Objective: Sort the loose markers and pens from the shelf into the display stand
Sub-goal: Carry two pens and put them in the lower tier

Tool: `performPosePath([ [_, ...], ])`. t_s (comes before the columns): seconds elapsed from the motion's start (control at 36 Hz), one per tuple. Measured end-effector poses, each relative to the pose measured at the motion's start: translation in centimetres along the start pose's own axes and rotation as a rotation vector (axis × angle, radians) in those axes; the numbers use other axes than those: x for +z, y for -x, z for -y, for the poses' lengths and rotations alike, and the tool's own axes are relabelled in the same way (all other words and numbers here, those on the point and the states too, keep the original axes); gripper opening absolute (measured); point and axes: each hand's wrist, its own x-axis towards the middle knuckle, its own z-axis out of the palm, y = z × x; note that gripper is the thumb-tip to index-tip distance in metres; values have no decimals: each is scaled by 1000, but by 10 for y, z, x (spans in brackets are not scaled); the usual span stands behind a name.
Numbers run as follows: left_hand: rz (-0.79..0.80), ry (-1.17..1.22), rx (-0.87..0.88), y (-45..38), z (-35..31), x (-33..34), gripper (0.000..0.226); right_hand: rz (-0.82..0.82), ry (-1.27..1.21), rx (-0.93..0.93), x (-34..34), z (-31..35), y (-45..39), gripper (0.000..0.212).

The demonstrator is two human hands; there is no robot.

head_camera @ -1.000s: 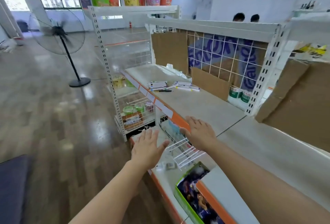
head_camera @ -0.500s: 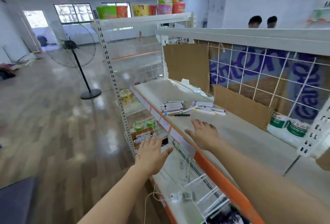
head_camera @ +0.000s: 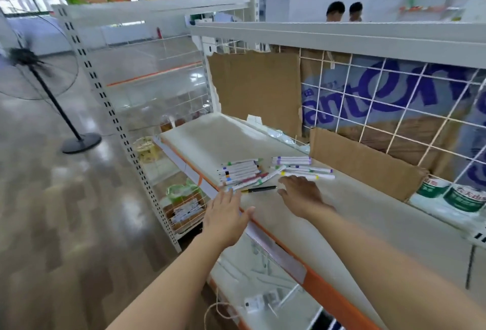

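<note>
A pile of white markers with coloured caps (head_camera: 240,171) lies on the cream shelf (head_camera: 355,214), near its front edge. A second loose group of markers (head_camera: 302,167) lies just to the right. A black pen (head_camera: 259,189) lies in front of the pile. My left hand (head_camera: 226,215) hovers flat at the shelf's orange front edge, fingers straight, just short of the pile. My right hand (head_camera: 301,195) is spread above the shelf, fingertips next to the right group and the pen. Neither hand holds anything. No display stand is in sight.
Cardboard sheets (head_camera: 256,87) and a wire grid (head_camera: 394,108) back the shelf. Green-labelled packs (head_camera: 462,195) sit at the right rear. A lower shelf with wire dividers (head_camera: 265,274) is below. A standing fan (head_camera: 39,74) is on the floor at left. Two people stand behind the shelving.
I have moved closer to the markers. Both hands have travelled forward along the shelf and now reach the piles, still flat and holding nothing.
</note>
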Motion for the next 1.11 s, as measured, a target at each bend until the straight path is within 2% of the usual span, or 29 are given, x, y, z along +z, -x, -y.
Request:
performPosePath([
  [0.11, -37, -7, 53, -31, 15, -6, 49, -25, 4, 51, 2, 4, -26, 40],
  [0.31, -165, 67, 131, -75, 26, -6, 26, -28, -39, 88, 7, 12, -57, 58],
  [0.47, -128, 29, 203, -97, 21, 2, 23, -29, 33, 79, 10, 13, -73, 58],
  [0.61, -115, 32, 207, -107, 19, 9, 22, -45, 165, 37, 11, 12, -83, 49],
  [0.78, -85, 16, 195, -112, 14, 14, 21, -62, 210, 42, 15, 6, -85, 40],
  [1.0, -87, -60, 160, -107, 4, 15, 24, -174, 97, 97, 17, -14, -74, 32],
  [1.11, -110, -21, 174, -104, -4, 12, 41, -249, -52, 133, 13, -23, -64, 33],
])
